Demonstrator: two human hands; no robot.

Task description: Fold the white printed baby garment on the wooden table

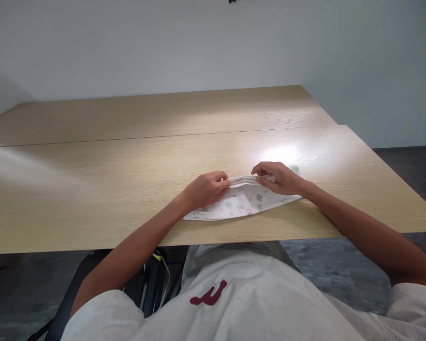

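Observation:
A small white cloth (241,203) with a pattern of tiny coloured shapes lies folded on the wooden table (128,180), close to the near edge. My left hand (208,188) rests on its left part, fingers curled and pinching the folded top edge. My right hand (279,177) lies over the right part, fingertips pressed together on the same layered edge. The two hands are a short gap apart along that edge. Part of the cloth is hidden beneath both hands.
The table is made of two light wooden tops joined along a seam (163,137), backed by a pale wall (199,42). A dark chair (92,279) shows below the near edge. Grey floor (412,170) lies to the right.

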